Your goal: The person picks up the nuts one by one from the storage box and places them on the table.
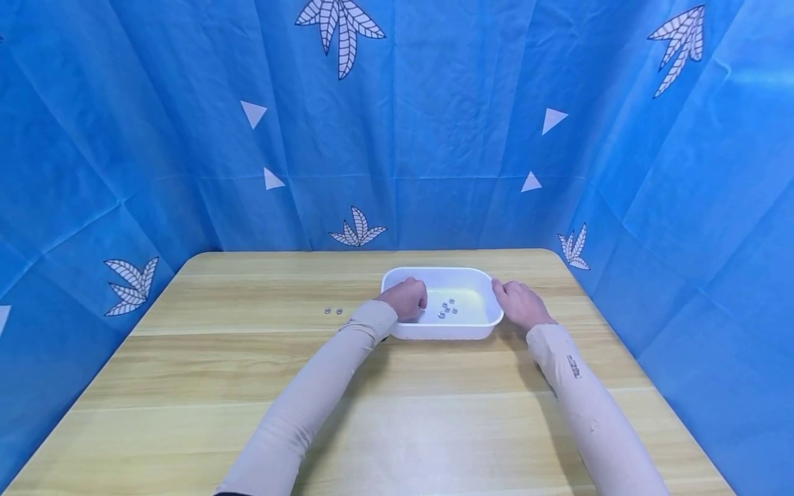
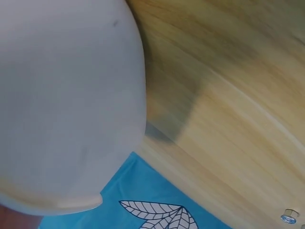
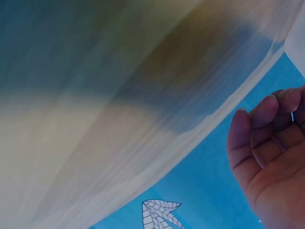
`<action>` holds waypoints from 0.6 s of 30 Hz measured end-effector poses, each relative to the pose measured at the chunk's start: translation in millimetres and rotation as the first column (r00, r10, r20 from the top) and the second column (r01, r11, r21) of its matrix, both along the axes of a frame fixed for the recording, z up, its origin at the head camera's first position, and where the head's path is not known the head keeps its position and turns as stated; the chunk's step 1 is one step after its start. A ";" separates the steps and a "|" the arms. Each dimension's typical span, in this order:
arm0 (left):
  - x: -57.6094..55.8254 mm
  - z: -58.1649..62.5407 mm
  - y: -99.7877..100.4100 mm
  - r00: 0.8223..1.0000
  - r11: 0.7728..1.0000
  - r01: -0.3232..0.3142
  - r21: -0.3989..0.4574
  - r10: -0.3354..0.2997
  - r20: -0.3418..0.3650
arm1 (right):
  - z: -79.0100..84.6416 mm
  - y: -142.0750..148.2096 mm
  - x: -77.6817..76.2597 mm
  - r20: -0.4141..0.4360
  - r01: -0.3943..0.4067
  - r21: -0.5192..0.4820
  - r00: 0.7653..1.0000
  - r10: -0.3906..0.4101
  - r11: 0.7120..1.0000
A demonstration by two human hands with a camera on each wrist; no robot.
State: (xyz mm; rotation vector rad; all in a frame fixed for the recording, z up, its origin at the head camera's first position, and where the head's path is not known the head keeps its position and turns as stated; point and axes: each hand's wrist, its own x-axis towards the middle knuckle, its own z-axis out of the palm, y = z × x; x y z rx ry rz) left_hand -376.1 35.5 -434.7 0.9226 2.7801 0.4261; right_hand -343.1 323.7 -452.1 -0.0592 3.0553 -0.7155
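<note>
A white plastic basin (image 1: 442, 332) stands on the table with several small metal flange nuts (image 1: 447, 309) on its floor. My left hand (image 1: 406, 300) reaches over the basin's left rim with its fingers curled down inside; I cannot tell whether they pinch a nut. In the left wrist view the basin wall (image 2: 71, 95) covers most of that hand. At the right end my right hand (image 1: 521, 303) grips the basin's rim. Its curled fingers (image 3: 240, 138) show in the right wrist view, beside the basin's edge.
Two more flange nuts (image 1: 333, 311) lie side by side on the wooden table (image 1: 186, 386), left of the basin. A blue curtain (image 1: 446, 138) with white leaf prints hangs behind the table and along both sides.
</note>
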 end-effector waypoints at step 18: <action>-11.3 -3.9 -7.4 0.999 0.980 -0.012 0.201 0.002 0.050 | 0.4 0.2 0.1 0.000 -0.002 0.002 1.000 0.002 1.000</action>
